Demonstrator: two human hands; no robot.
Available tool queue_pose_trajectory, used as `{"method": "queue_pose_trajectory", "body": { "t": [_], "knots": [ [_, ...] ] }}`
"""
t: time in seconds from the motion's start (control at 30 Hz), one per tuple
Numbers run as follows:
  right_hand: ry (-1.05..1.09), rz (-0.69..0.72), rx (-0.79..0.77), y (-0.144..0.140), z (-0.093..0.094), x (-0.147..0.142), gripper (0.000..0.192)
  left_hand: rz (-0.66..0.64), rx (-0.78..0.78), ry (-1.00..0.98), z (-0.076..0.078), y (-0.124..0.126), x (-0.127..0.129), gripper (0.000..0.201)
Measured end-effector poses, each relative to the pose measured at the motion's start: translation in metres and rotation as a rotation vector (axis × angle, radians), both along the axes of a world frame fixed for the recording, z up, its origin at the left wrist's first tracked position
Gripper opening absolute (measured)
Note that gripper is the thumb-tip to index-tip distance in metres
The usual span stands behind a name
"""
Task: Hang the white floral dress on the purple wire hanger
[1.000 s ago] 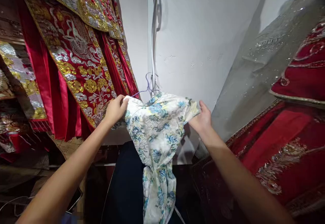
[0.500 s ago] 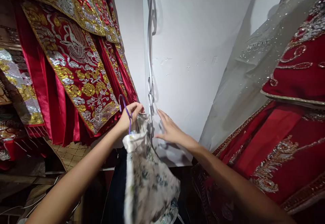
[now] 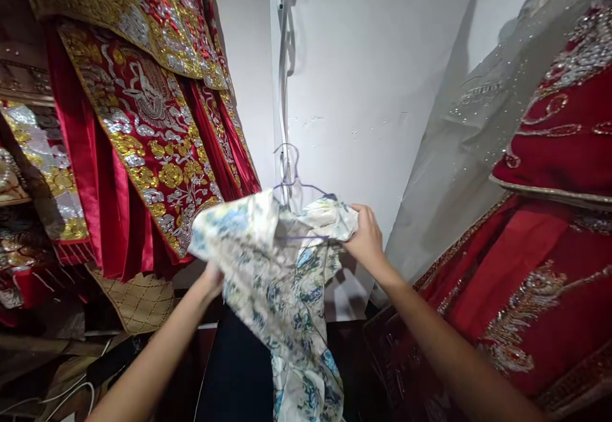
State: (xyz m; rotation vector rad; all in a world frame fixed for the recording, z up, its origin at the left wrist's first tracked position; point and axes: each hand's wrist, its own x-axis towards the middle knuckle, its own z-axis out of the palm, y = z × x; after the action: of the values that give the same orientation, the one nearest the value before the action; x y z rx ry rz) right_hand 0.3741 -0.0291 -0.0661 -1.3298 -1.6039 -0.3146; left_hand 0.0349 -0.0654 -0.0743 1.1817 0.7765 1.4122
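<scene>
- Gripping the floral dress [image 3: 282, 269] at its right shoulder, the right hand [image 3: 367, 241] clenches cloth just beside the purple hanger [image 3: 299, 186].
- Left hand [image 3: 211, 280] lies under the left fold, its fingers hidden; the dress hangs downward between both.

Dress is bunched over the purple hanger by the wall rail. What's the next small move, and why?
Probably draw the left side of the floral dress down over the hanger. The right hand pinches the right shoulder at the hanger's end, while the left hand is under a flipped-up fold, so the fabric sits bunched and uneven.
</scene>
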Motion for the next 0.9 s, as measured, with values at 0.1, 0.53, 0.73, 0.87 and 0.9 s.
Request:
{"method": "queue_pose_trajectory", "body": {
  "t": [0.1,0.53,0.73,0.87,0.9],
  "knots": [
    [0.07,-0.143,-0.06,0.012,0.01,0.007,0.055,-0.169,-0.194,-0.106,-0.032,-0.007,0.003,0.073],
    [0.526,0.485,-0.078,-0.079,-0.026,-0.085,0.056,0.358,-0.37,-0.389,-0.091,-0.043,0.055,0.054],
    [0.931,0.501,-0.617,-0.103,-0.115,-0.131,0.038,0.269,-0.43,-0.302,-0.08,-0.086,0.067,0.072],
    [0.917,0.707,-0.708,-0.111,-0.101,-0.136,0.042,0.199,-0.373,-0.261,-0.068,-0.093,0.069,0.066],
    [0.918,0.74,-0.713,-0.113,-0.093,-0.135,0.04,0.213,-0.374,-0.234,-0.068,-0.094,0.069,0.065]
  ]
}}
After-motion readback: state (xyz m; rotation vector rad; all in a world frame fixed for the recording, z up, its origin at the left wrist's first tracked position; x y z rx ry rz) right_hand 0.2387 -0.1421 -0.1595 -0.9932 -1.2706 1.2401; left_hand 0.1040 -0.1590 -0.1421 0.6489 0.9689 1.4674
